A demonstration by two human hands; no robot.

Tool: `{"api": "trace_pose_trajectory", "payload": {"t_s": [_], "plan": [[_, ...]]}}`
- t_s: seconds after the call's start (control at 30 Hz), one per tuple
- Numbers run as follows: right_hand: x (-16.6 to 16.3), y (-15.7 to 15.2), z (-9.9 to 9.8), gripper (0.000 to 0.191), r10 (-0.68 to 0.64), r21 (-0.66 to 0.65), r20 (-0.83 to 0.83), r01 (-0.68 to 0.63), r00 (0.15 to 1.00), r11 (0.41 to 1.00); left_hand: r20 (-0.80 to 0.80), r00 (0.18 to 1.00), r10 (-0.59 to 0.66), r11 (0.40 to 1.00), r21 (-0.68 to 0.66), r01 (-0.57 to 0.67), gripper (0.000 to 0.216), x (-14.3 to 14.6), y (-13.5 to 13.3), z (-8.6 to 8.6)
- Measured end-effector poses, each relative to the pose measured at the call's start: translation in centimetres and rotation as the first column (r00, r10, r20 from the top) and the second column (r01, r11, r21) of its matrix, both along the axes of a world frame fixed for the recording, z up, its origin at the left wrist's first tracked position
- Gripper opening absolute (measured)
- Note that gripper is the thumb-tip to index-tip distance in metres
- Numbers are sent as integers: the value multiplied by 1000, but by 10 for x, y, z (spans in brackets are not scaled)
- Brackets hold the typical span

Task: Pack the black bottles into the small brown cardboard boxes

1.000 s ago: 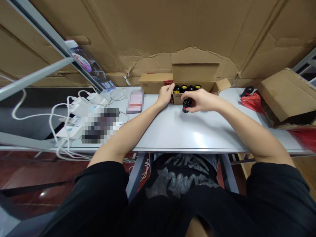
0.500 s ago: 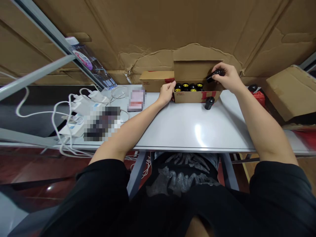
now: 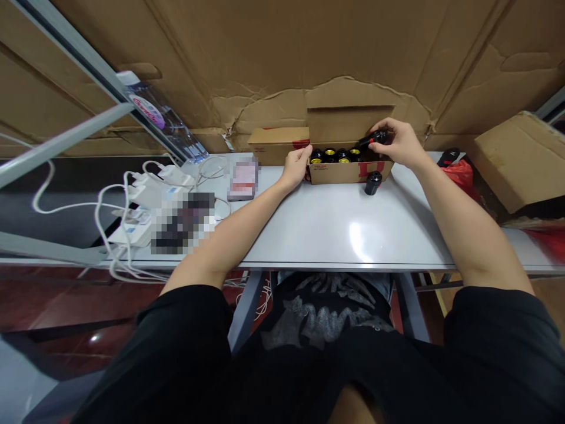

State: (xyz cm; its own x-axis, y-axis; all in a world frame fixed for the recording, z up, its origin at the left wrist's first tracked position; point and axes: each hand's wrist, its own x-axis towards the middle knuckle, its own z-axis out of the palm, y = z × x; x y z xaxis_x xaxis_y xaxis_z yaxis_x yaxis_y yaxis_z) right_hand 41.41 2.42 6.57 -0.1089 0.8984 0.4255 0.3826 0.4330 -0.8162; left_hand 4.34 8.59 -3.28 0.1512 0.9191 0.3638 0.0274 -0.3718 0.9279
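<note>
The right hand [image 3: 394,144] grips a small black bottle with a red band [image 3: 373,138], its fingers closed around it, and holds it tilted just above the open carton [image 3: 351,172]. The left hand [image 3: 295,169] rests against the carton's near left corner, fingers loosely extended and grasping nothing. Black bottles with gold-coloured mouths [image 3: 335,155] stand packed in a row inside the carton, with a little room left at its right end. A loose black bottle [image 3: 373,183] stands upright on the bench just in front of the carton's right end. The carton sits along the back edge of the white bench [image 3: 353,235], with a wide bare stretch between it and the front edge. A closed carton [image 3: 278,144] adjoins its left side.
</note>
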Motion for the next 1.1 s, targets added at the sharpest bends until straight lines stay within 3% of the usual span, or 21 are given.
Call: {"api": "trace_pose_trajectory", "payload": {"t_s": [0.3,0.63,0.9,1.1], "plan": [[-5,-5,3,59,41,-48,-108,-47,993,998,-18,1000,-19,998,-53,18,95,-2,-1,4],[-13,-3,1,40,-66,-36,-94,63,993,997,38,999,3,994,-107,1,84,0,-5,11],[-16,-7,2,58,2,-56,-165,-11,986,998,79,993,89,990,-119,-79,83,-1,-1,11],[-15,-6,0,71,41,-88,-154,-55,987,995,36,980,195,972,-140,-188,67,0,-7,17]]}}
